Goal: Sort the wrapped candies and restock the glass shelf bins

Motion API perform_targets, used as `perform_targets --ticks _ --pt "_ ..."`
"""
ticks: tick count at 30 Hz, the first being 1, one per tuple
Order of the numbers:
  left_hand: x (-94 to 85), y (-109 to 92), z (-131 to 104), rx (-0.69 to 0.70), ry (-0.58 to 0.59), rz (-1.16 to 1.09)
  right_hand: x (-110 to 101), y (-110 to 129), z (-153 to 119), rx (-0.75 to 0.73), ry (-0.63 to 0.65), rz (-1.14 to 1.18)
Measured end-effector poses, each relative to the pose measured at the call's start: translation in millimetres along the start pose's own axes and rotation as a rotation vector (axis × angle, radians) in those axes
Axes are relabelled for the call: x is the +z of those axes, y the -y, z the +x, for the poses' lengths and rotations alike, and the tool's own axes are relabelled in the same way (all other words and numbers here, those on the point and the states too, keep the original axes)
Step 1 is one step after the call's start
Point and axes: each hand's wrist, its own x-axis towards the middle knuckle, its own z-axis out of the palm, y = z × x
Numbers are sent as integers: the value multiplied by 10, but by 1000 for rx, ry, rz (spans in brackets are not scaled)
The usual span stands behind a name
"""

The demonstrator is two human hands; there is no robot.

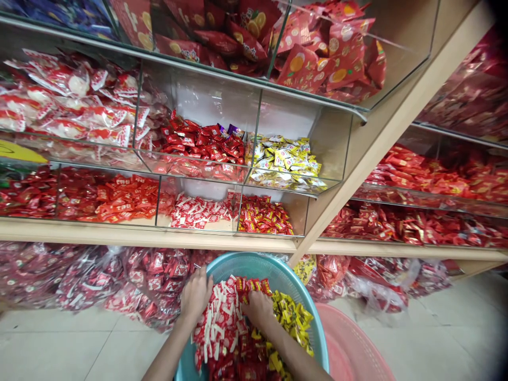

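Observation:
A teal plastic basin point(322, 338) holds wrapped candies sorted in patches: red-and-white ones point(218, 323), yellow ones point(296, 317) and dark red ones point(250, 352). At the basin's upper left, my left hand point(196, 293) is closed over the rim. My right hand point(257, 308) is down among the candies, its fingers curled in at a small group of red-and-yellow wrapped candies point(254, 286). Its fingertips are partly hidden, and it appears to grip some of these.
Glass-fronted shelf bins above hold red-and-white candies point(202, 211), red-and-yellow candies point(265, 216) and yellow-white candies point(286, 159). A wooden shelf edge point(159, 238) runs just behind the basin. Bagged candies point(159, 275) lie underneath. A pink basin point(349, 344) stands at the right.

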Motion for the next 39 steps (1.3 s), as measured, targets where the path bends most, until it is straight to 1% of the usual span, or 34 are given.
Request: perform_targets --ticks 6,8,10,12,14,16,17,18,19,20,21,22,23,24,26,28,30,34,39 --pt "17 15 8 13 -4 11 92 30 -3 -34 -17 -54" --pt "16 16 8 8 3 22 54 36 -19 -38 -16 -57" --pt "15 15 8 0 10 22 -72 36 -53 -42 -28 -44" --pt "17 15 9 1 10 14 -313 30 -108 -82 -57 -7" --pt "23 18 11 1 8 9 -667 24 -170 -188 -93 75" --pt "32 24 14 -3 7 4 -1098 14 -208 -357 -141 217" --pt "37 27 14 -4 6 2 -1322 4 -203 -468 -158 296" --pt "41 30 15 -2 3 -1 -1540 -12 -177 -576 -180 367" --pt "45 34 14 0 0 -2 -1743 -36 -125 -648 -208 429" --pt "47 37 13 2 -4 0 -1921 -69 -48 -690 -251 469" --pt "49 39 12 5 -8 2 -2068 -109 53 -683 -316 489" --pt "48 40 11 7 -9 3 -2182 -156 172 -658 -373 480" --pt "45 40 9 6 -6 1 -2261 -208 302 -633 -404 440" --pt "41 39 8 4 -1 -4 -2307 -260 437 -606 -426 385" --pt "30 34 5 -3 6 -17 -2316 -355 691 -566 -425 251" --pt "21 30 3 -10 4 -29 -2257 -421 891 -530 -384 136" --pt "20 31 0 -12 0 -40 -2179 -452 1019 -487 -338 64" --pt "47 54 -5 -13 1 -68 -2085 -444 1104 -420 -311 -5" --pt "74 63 4 -11 2 -70 -2063 -431 1109 -390 -348 -43"
